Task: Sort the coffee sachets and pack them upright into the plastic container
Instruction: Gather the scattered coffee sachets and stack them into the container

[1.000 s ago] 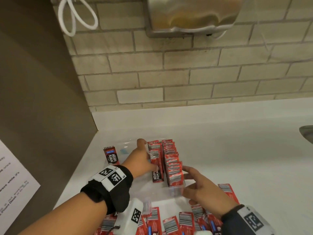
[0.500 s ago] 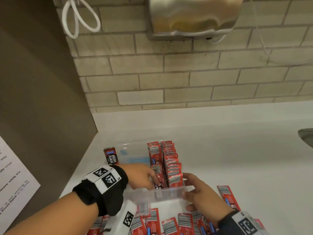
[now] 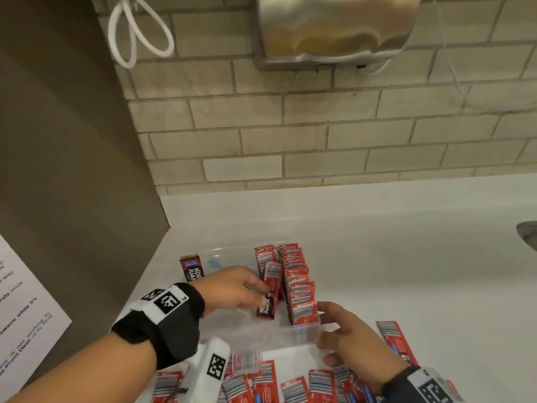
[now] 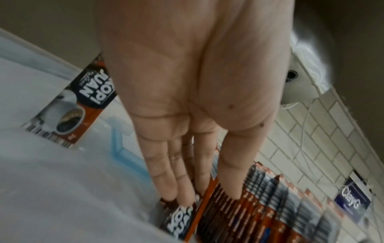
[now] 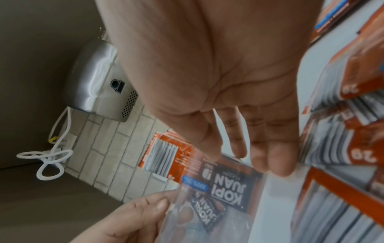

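A clear plastic container stands on the white counter and holds two rows of upright red sachets. My left hand is inside it and pinches one tilted coffee sachet beside the left row. In the left wrist view that sachet sits between the thumb and the straight fingers. My right hand holds the container's near right corner, thumb along the right wall and fingers on the front wall. The right wrist view shows the clear wall under those fingertips.
Several loose sachets lie on the counter in front of the container, one more at its left wall. A brown partition closes the left side. A steel hand dryer and white cord hang on the brick wall. A sink edge shows far right.
My left hand drew back from the container's far end to its near part and now pinches a sachet that stands tilted beside the left row. The right hand stayed at the corner.
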Action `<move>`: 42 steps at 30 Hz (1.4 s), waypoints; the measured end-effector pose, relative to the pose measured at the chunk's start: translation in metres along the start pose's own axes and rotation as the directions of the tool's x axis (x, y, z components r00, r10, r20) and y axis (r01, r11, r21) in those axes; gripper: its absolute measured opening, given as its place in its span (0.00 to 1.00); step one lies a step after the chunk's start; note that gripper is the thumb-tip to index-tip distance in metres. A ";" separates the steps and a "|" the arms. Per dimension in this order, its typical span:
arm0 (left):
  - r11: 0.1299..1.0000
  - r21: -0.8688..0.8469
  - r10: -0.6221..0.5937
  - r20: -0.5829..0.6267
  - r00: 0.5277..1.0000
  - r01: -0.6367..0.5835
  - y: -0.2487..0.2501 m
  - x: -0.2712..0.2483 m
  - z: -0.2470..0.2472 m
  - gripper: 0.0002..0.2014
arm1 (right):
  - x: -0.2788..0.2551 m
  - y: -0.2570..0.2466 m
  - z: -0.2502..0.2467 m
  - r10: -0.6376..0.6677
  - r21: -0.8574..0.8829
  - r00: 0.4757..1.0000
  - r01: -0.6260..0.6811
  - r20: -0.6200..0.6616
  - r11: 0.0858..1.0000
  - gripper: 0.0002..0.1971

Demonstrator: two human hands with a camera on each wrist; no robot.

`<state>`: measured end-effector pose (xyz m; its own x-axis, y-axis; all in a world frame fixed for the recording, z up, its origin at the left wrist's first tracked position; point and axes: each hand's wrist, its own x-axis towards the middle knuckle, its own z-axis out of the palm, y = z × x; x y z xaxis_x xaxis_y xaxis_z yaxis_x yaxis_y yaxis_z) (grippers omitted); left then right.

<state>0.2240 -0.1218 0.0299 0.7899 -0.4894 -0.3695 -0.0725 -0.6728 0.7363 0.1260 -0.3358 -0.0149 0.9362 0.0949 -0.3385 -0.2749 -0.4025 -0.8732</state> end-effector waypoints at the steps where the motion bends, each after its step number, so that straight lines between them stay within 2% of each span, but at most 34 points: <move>1: 0.999 0.029 0.024 -0.032 0.999 -0.023 0.000 0.000 -0.001 0.16 | 0.000 0.000 0.000 0.000 0.000 1.000 0.000 0.003 1.000 0.20; 6: 0.998 0.017 0.066 -0.049 0.997 -0.065 0.004 0.002 0.007 0.21 | -0.001 0.000 0.000 -0.004 -0.010 1.000 0.004 0.009 1.000 0.20; 14: 0.978 0.198 -0.069 -0.004 0.998 0.069 0.001 0.005 0.009 0.26 | -0.004 -0.001 0.000 -0.010 -0.022 1.000 0.011 0.015 1.000 0.19; 19: 0.997 0.062 -0.048 -0.042 0.998 0.050 0.001 0.004 0.012 0.26 | -0.005 -0.002 0.001 -0.009 -0.028 1.000 0.009 0.013 1.000 0.21; 23: 0.994 0.094 -0.055 -0.075 0.996 0.062 -0.001 0.008 0.015 0.31 | -0.006 -0.002 0.001 -0.010 -0.036 1.000 0.010 0.011 0.999 0.20; 29: 0.983 0.172 -0.053 -0.093 0.994 0.069 0.007 0.008 0.021 0.26 | -0.006 -0.002 0.001 -0.005 -0.032 1.000 0.006 0.010 0.999 0.21; 34: 0.998 0.060 -0.018 -0.005 1.000 0.018 0.018 0.006 0.030 0.21 | -0.006 -0.003 0.003 -0.010 -0.039 1.000 0.010 0.015 0.999 0.21; 38: 1.000 -0.004 -0.021 0.015 1.000 0.021 0.024 0.007 0.036 0.19 | -0.005 -0.001 0.003 -0.013 -0.039 1.000 0.013 0.005 0.999 0.22; 42: 0.998 0.051 -0.040 0.004 0.999 0.040 0.024 0.007 0.034 0.20 | -0.004 0.001 0.003 -0.004 -0.028 1.000 0.004 0.007 1.000 0.21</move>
<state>0.2071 -0.1603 0.0255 0.7900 -0.4641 -0.4006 -0.0721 -0.7192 0.6911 0.1211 -0.3342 -0.0155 0.9357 0.1030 -0.3374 -0.2646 -0.4278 -0.8643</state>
